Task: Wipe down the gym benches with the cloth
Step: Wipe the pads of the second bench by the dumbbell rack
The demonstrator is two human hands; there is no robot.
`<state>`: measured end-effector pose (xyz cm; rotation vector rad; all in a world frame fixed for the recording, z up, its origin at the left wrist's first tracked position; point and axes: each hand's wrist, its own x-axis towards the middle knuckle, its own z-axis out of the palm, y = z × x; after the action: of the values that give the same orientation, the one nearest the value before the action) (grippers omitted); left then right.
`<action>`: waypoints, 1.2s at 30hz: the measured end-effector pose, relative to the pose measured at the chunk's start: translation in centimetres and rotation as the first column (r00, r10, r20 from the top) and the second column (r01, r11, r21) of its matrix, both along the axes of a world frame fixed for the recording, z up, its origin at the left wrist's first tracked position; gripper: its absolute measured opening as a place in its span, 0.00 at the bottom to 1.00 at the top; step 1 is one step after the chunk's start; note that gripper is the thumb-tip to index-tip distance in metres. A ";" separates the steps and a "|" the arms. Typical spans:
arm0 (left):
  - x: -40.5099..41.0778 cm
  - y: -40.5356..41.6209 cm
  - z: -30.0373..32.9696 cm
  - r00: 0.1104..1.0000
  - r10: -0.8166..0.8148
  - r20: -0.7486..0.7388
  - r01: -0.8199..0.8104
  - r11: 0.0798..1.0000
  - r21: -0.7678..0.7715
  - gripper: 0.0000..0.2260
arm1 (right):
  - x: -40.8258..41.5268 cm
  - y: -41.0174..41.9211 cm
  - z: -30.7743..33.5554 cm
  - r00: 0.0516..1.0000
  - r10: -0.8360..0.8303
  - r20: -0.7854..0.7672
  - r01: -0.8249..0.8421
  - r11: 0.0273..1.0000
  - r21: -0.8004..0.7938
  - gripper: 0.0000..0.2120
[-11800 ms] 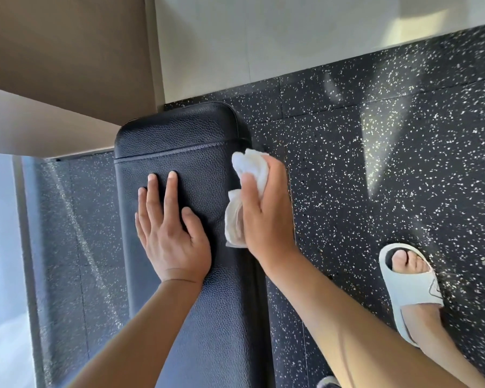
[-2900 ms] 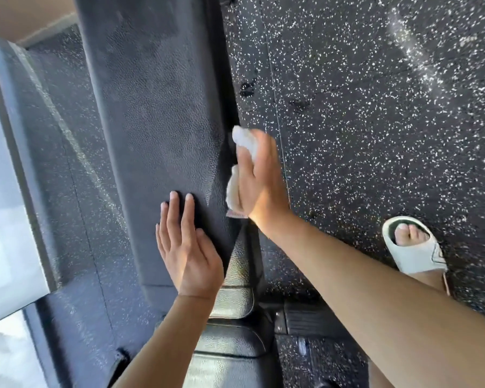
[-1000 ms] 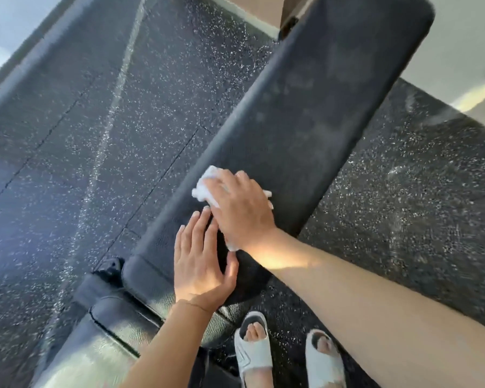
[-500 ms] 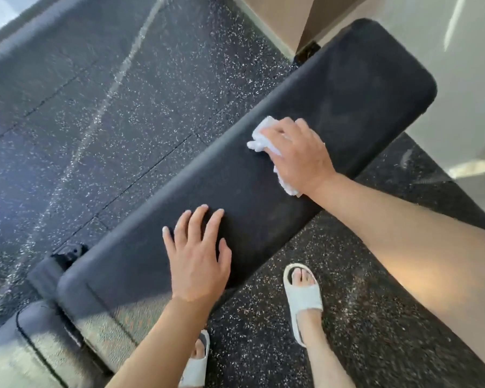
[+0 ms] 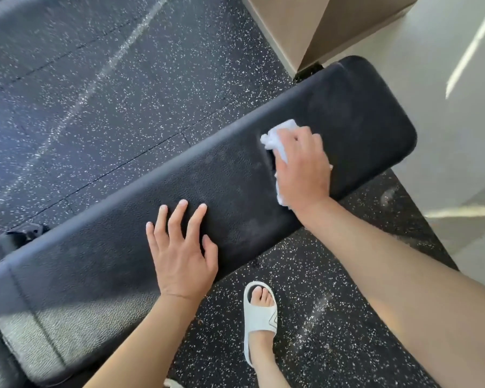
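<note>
One bench (image 5: 235, 186) is mid-wipe, I judge: the right hand (image 5: 303, 169), fingers curled over the white cloth (image 5: 277, 134), presses it toward the pad's upper-right end, the left hand (image 5: 179, 247) rests flat, fingers spread, and any other benches remain.

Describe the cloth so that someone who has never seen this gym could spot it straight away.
Find the long black padded bench that runs slantwise across the speckled rubber floor. Near its far rounded end, by the pale wall, the right hand presses down on the pad. The cloth is the crumpled white wad bunched under those fingers, the only white thing on the bench, unlike the white slide sandal down on the floor.
</note>
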<state>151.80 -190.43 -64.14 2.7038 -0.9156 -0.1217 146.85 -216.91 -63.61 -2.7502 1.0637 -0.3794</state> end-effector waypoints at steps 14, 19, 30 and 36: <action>1.6 12.8 2.5 0.993 0.003 -0.120 -0.001 1.000 0.020 0.23 | 1.3 0.2 -1.0 0.866 0.470 -0.171 -0.490 0.866 -0.099 0.22; 1.1 15.7 2.0 0.988 0.068 -0.141 -0.069 0.998 -0.004 0.24 | 3.8 7.3 0.7 0.998 -0.035 -0.057 0.036 0.999 0.026 0.11; -0.6 28.6 3.9 0.959 0.245 -0.141 -0.238 0.969 0.065 0.27 | 5.5 40.5 0.7 0.816 0.578 0.025 -0.564 0.786 0.255 0.21; -0.7 32.3 7.2 0.869 0.397 -0.294 -0.386 0.917 0.100 0.25 | 5.6 40.2 3.3 0.791 0.612 -0.005 -0.541 0.704 0.460 0.25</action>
<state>151.13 -158.17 -56.96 2.7332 -0.2659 -0.4647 152.42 -176.74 -60.35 -2.5300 0.1968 0.1644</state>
